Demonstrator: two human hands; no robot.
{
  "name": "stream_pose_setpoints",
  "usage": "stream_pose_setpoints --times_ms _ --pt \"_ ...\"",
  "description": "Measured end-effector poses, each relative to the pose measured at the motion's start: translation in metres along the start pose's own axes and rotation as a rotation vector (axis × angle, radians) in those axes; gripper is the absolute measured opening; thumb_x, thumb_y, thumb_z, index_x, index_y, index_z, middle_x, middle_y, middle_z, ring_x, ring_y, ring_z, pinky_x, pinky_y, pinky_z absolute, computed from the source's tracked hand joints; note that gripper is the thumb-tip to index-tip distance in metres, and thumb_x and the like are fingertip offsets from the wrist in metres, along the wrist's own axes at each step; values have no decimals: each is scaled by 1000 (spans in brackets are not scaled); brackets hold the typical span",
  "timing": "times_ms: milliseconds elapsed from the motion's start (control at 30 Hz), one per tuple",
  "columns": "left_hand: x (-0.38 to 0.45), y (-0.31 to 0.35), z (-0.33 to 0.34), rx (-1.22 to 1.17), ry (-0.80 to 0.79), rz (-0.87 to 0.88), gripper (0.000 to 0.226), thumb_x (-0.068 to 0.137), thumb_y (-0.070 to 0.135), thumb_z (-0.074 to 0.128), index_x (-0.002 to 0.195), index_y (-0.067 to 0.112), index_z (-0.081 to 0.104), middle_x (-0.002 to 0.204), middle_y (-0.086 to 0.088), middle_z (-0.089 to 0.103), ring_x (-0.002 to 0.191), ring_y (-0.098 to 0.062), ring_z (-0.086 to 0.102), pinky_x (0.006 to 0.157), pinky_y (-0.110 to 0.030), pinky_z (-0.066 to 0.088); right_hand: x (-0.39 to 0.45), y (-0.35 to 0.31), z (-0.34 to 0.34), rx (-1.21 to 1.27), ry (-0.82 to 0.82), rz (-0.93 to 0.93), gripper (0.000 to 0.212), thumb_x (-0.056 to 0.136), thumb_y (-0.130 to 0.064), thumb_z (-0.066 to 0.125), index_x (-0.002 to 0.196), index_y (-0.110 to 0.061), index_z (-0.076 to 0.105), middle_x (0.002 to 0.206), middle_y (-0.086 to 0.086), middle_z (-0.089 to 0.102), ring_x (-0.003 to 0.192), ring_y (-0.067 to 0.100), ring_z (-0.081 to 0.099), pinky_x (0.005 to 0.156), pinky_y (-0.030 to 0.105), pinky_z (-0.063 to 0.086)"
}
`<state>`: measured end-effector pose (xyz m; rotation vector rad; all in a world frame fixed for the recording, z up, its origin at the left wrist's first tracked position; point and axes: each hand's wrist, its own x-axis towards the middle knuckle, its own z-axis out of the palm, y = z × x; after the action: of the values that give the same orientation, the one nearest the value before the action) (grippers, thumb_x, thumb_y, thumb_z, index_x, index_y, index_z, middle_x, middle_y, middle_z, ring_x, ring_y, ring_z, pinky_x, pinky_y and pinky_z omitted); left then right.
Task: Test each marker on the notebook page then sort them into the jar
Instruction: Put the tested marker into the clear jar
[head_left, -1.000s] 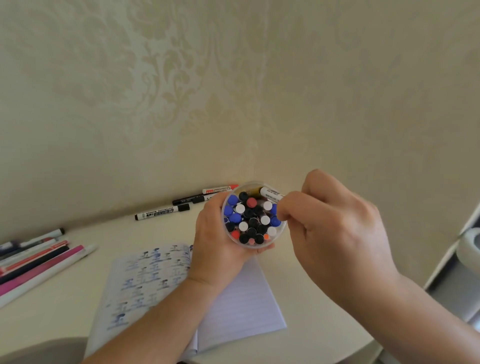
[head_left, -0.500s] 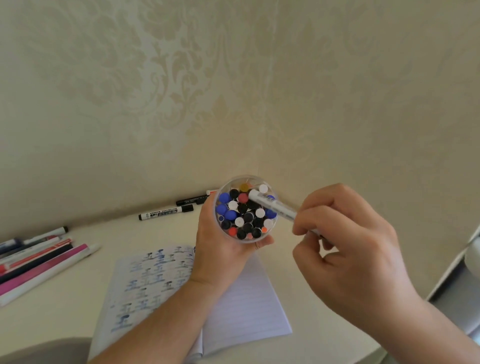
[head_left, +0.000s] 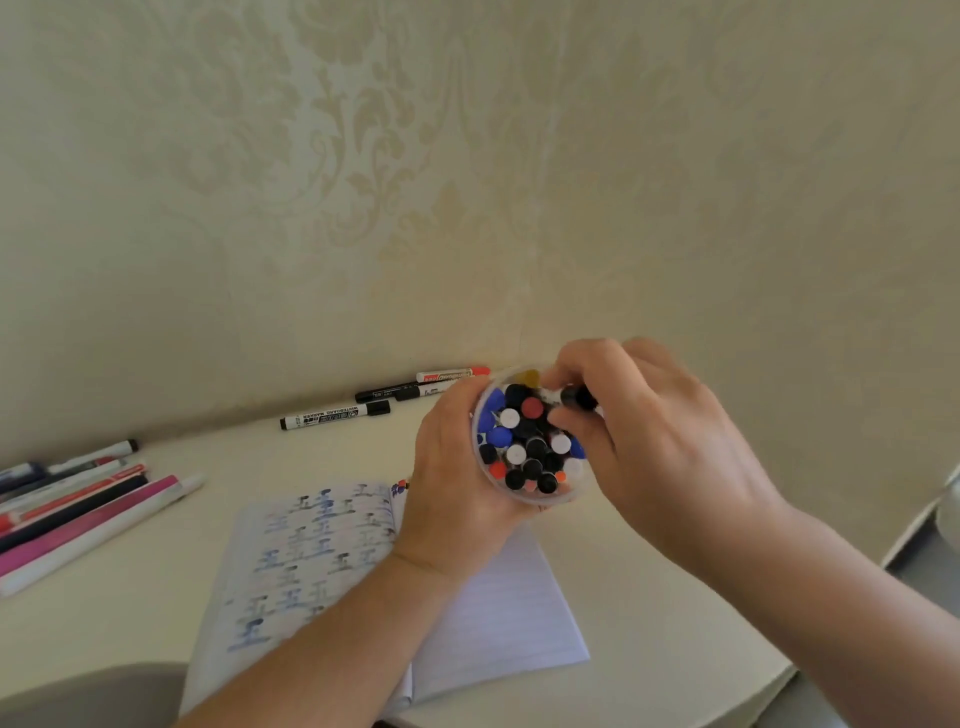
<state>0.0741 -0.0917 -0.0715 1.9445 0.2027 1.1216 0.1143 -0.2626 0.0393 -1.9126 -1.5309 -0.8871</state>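
Head view: the left hand (head_left: 457, 467) wraps round a clear plastic jar (head_left: 540, 500), lifted off the tabletop (head_left: 156, 613) and tipped so its mouth faces the camera. It is packed tight with round marker ends in black, blue, white and red. The right hand (head_left: 660, 441) has its fingers curled over the rim, pinching a black-ended marker (head_left: 582, 397) that lies across the top of the jar, not yet pushed down among the others.

Risk, as I judge it: the jar looks nearly full, so forcing this marker in could jam it or lever neighbours out, and a smooth tilted jar could spill its load.

Below lies the open lined notebook (head_left: 498, 613), thin soft paper, its left page covered in blue and grey test strokes. Against the damask-patterned wall lie a slim whiteboard marker (head_left: 335, 414), white barrel with black cap, and beyond it a red-capped marker (head_left: 452, 374). At the far left, a row of pens and markers (head_left: 78, 514) includes a pink barrel, presumably yet to be tested.
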Motion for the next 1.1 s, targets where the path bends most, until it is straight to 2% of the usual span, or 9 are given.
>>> stream_pose_setpoints --times_ms 167,267,367,433,600,700,867,1000,1100 --pt "-1 3 -3 -77 14 -22 115 54 51 101 147 20 43 139 -2 60 129 -30 59 103 -49 52 -2 13 22 -122 305 -84 17 103 -16 67 114 -10 79 119 11 71 94 39 58 75 41 52" --pt "-2 18 -10 -75 53 -16 96 57 50 99 138 46 48 136 6 63 128 -23 60 102 -44 53 -5 13 23 -159 67 38 47 108 -57 41 147 -37 58 150 5 53 119 39 49 77 49 56" --pt "3 19 -14 -56 103 3 74 67 46 94 130 39 57 122 5 69 117 -22 65 96 -44 55 -10 13 25 -257 -212 124 76 93 -86 18 160 -51 24 168 -7 28 135 33 40 86 51 53" --pt "3 14 -13 -12 152 -13 81 62 50 95 131 40 55 124 9 66 119 -19 63 99 -44 54 -8 15 24 -175 -153 137 69 96 -80 31 156 -45 39 163 -7 38 128 29 48 79 45 56" --pt "2 6 -5 87 131 40 97 57 54 99 138 28 52 129 7 62 122 -23 61 101 -46 52 -3 23 30 -4 239 -88 19 97 -16 74 115 -12 79 110 3 73 89 31 63 80 39 53" --pt "0 2 -5 164 126 79 98 59 54 98 140 25 51 132 7 60 125 -23 58 105 -45 48 4 18 25 -5 368 -117 4 93 -8 77 91 -7 80 91 4 75 80 31 64 75 35 52" --pt "-1 0 -5 339 108 113 102 62 66 91 143 21 49 139 6 55 131 -21 52 109 -41 42 14 21 22 -74 484 -134 27 89 -17 85 67 -9 73 69 4 65 67 32 57 62 38 46" --pt "-2 3 -8 278 121 86 104 58 71 89 143 26 50 135 10 58 130 -17 53 107 -44 46 11 27 37 -65 419 -119 27 93 -25 82 71 -11 76 80 4 68 78 33 56 66 37 48" --pt "1 4 -14 165 165 -33 103 53 72 91 140 38 48 133 13 59 129 -16 54 103 -45 51 3 29 33 16 191 43 38 93 -56 71 117 -27 79 129 8 61 112 35 55 86 38 51"
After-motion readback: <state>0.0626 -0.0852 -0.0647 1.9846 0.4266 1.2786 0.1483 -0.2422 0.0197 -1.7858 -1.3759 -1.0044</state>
